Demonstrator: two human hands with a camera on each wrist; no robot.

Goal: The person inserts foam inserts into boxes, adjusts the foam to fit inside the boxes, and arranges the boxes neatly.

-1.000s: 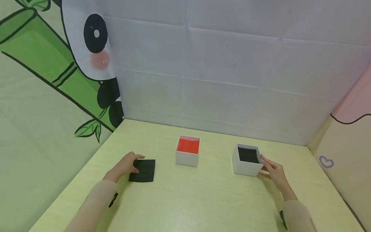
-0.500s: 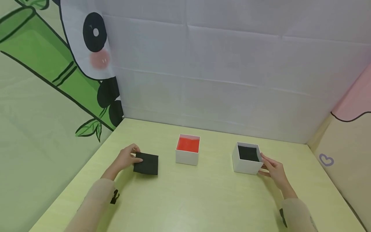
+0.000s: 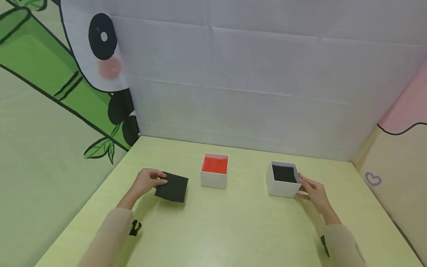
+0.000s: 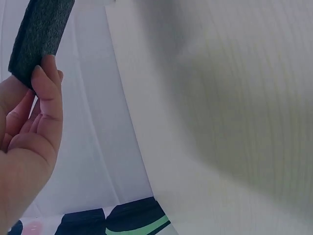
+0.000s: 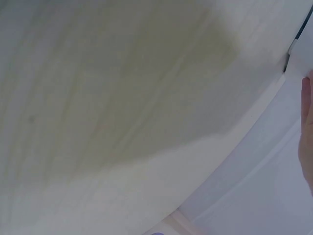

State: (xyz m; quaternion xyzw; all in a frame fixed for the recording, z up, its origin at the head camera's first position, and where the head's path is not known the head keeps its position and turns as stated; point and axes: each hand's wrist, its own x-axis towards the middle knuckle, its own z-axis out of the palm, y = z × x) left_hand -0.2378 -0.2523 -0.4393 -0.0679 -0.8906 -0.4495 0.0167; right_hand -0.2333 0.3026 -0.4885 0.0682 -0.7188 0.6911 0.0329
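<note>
A black felt-like cloth square (image 3: pixel 172 188) is pinched between the left hand's (image 3: pixel 148 182) thumb and fingers at its upper left corner, raised off the table. Its fuzzy surface and thick edge show in the left wrist view, where the left hand (image 4: pixel 36 125) holds one end. On the right stands a white open box (image 3: pixel 282 189) with a black piece (image 3: pixel 284 173) inside. Fairly straight fingers of the right hand (image 3: pixel 315 195) touch that box's right side. Only an edge of the right hand (image 5: pixel 306 142) enters the right wrist view.
A second white open box (image 3: pixel 214 181), holding a red piece (image 3: pixel 215 165), stands between the hands, right of the cloth. All rest on a pale yellow table (image 3: pixel 227 230). A white sheet (image 3: pixel 233 81) hangs behind, with a panda-and-bamboo print on the left.
The left hand has taken hold of the black cloth, lifted it off the table and moved it slightly right, tilting it. The right hand stays at its box.
</note>
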